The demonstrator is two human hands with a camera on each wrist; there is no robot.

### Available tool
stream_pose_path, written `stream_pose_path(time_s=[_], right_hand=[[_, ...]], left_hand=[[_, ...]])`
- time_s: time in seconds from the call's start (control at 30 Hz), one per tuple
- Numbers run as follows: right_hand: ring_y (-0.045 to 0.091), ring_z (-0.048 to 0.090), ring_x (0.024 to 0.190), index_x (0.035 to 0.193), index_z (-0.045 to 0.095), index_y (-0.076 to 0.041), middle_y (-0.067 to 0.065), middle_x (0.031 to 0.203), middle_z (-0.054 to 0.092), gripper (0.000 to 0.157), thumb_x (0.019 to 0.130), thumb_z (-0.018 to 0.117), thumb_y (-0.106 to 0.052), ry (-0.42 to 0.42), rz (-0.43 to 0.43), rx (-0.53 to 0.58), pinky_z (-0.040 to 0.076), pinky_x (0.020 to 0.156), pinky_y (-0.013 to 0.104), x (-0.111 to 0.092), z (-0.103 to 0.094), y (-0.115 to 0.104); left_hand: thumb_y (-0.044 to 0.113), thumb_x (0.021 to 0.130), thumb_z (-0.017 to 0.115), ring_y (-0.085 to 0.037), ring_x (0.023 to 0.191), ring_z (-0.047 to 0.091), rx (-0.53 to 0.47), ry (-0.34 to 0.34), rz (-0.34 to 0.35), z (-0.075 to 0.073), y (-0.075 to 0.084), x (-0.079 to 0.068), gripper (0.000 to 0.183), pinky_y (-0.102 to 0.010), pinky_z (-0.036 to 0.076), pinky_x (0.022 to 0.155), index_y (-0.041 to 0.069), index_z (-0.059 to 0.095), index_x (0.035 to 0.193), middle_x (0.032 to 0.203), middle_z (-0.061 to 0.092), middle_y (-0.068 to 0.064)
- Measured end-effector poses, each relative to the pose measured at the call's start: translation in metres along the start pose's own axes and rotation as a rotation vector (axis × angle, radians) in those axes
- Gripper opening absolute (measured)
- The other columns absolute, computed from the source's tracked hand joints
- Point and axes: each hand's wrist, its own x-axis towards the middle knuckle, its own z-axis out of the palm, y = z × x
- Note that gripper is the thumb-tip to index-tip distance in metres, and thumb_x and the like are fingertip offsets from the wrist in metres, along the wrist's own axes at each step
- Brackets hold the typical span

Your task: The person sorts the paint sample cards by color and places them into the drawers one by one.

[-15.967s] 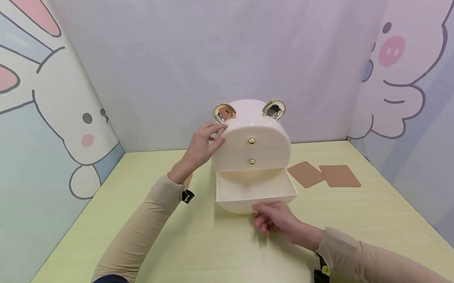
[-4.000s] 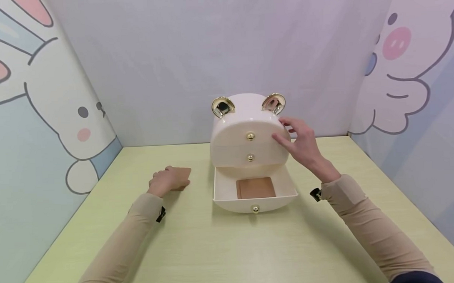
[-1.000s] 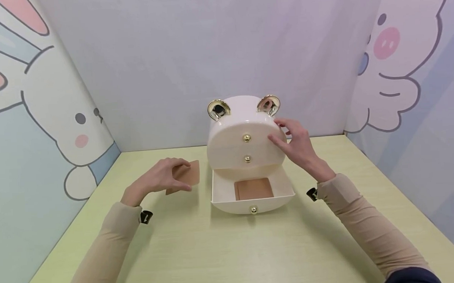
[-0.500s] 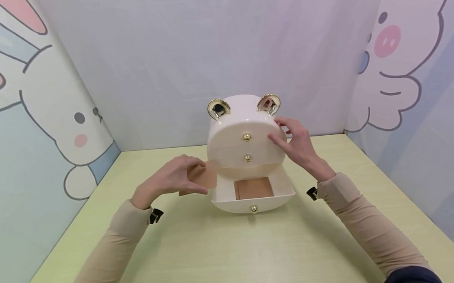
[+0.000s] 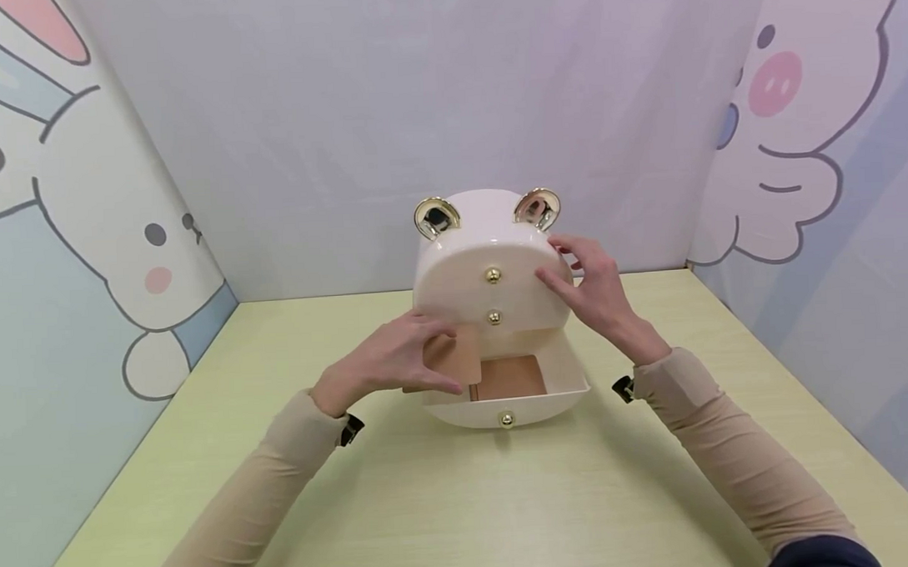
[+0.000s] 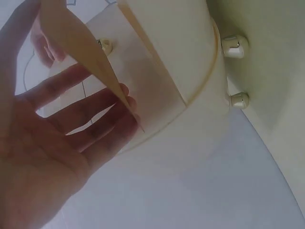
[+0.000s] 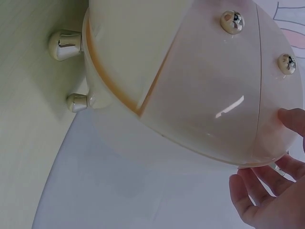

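A white rounded storage box (image 5: pixel 489 220) with gold ears stands on the table, its bottom drawer (image 5: pixel 458 413) pulled out. My left hand (image 5: pixel 382 361) holds a thin brown square coaster (image 5: pixel 462 356) by its edges over the drawer's left side. In the left wrist view the held coaster (image 6: pixel 88 52) is tilted, with fingertips along one edge. Inside the drawer lie brown coasters (image 5: pixel 513 376), partly overlapped; their number cannot be told. My right hand (image 5: pixel 603 297) rests on the box's upper right edge, thumb on the front and fingers at the side (image 7: pixel 271 179).
Two upper drawers are closed, each with a gold knob (image 5: pixel 493 275). Another gold knob (image 5: pixel 507 419) is on the open drawer's front. Short metallic feet (image 7: pixel 66 45) stick out under the box. The pale yellow table (image 5: pixel 507 507) meets walls with cartoon animals on either side.
My left hand has carried the coaster rightward from the table to above the open drawer. The right hand stays on the box. Earlier, the drawer was empty and two coasters lay at the right.
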Motion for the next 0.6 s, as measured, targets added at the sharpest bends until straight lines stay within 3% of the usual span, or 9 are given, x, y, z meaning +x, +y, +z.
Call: stream_pose_path(time_s=[0.3,0.6], right_hand=[[0.034,0.059,0.107,0.121,0.061,-0.001,0.019,0.116,0.064,0.045,0.081,0.077,-0.013,-0.003,0.003,0.006,0.055,0.076,0.05,-0.001,0.001,0.0],[0.033,0.058,0.106,0.12,0.062,0.0,0.02,0.115,0.064,0.044,0.081,0.077,-0.012,-0.002,0.001,0.001,0.055,0.076,0.049,0.0,0.0,-0.001]], left_hand=[[0.061,0.063,0.081,-0.022,0.12,0.047,0.027,-0.005,0.029,0.015,0.012,0.013,0.069,-0.039,0.052,0.091,0.017,0.063,0.113,0.122,0.063,-0.004],[0.061,0.064,0.081,-0.024,0.119,0.048,0.08,-0.014,0.066,0.022,0.016,0.017,0.071,-0.04,0.053,0.09,0.016,0.064,0.115,0.119,0.067,0.001]])
